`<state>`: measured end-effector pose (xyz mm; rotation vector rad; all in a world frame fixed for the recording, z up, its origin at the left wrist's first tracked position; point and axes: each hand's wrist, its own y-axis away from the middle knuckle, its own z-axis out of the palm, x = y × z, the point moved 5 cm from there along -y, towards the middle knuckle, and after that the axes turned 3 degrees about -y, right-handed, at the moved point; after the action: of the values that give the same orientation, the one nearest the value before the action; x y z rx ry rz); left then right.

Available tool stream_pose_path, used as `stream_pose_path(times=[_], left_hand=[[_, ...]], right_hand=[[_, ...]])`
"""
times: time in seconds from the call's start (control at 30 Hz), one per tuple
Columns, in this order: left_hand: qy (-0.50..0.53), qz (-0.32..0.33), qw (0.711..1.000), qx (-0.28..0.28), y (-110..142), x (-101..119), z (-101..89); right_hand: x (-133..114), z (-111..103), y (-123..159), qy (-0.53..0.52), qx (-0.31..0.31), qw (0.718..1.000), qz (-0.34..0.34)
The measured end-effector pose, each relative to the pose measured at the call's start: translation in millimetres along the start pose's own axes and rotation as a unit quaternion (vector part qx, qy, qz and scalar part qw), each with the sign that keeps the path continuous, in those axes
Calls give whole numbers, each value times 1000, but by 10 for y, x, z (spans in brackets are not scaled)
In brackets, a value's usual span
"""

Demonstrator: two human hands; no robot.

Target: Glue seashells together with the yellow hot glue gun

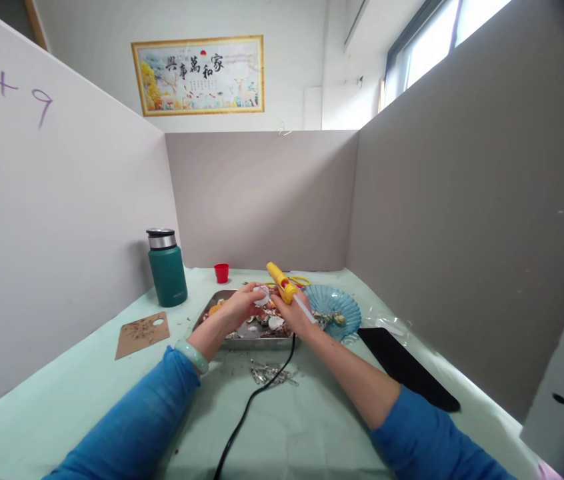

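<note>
- At nine o'clock from the tray, speckled cardboard is lying flat; a green bottle is standing at ten.
- The left hand is pinching a white, rounded piece above the tray; whether it is carrying glue, I cannot tell.
- Shell-like bits are lying loose in the tray, so much is apparently remaining.
- Metal clips are lying at six o'clock, seemingly unused.
- The right hand is gripping a yellow glue gun beside that piece, which seems part-worked.
- A blue plate is sitting at three o'clock.
</note>
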<state>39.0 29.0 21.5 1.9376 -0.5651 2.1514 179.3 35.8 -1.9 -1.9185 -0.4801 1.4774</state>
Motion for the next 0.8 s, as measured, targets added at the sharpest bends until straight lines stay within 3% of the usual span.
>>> stream_pose_path(times=[0.8], left_hand=[[-190, 57, 978, 62, -7, 7, -45]], right_hand=[[-42, -4, 0, 9, 2, 1000, -21]])
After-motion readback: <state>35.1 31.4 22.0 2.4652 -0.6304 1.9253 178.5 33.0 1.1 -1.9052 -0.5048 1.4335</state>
